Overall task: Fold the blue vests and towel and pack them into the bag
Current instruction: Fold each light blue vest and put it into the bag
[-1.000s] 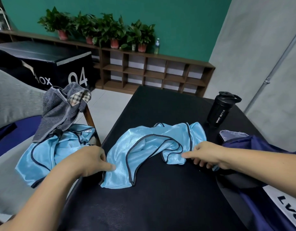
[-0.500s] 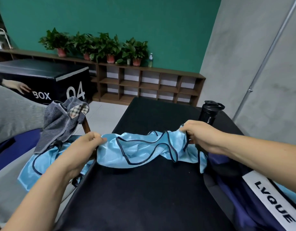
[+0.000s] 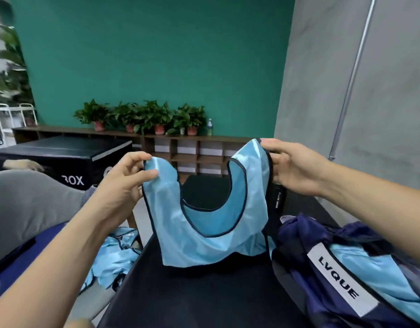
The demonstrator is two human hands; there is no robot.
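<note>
A light blue vest (image 3: pixel 176 223) with dark trim hangs in the air above the black table (image 3: pixel 204 292). My left hand (image 3: pixel 126 181) pinches its left shoulder strap and my right hand (image 3: pixel 294 166) pinches the right one. Its hem dangles just over the tabletop. The navy bag (image 3: pixel 322 280) marked LVQUE lies at the right on the table, with light blue fabric (image 3: pixel 374 275) showing inside it. More blue vests (image 3: pixel 116 263) lie heaped on the seat to the left of the table. The towel is mostly hidden behind my left arm.
A black sport bottle (image 3: pixel 278 197) stands behind the held vest, near my right hand. A grey cushion (image 3: pixel 26 202) and a black box (image 3: pixel 62 159) lie at the left. Shelves with potted plants (image 3: pixel 142 117) line the green wall.
Both hands have lifted the vest off the table and spread it by its shoulder straps. It now hangs flat in front of me. My view has tilted upward.
</note>
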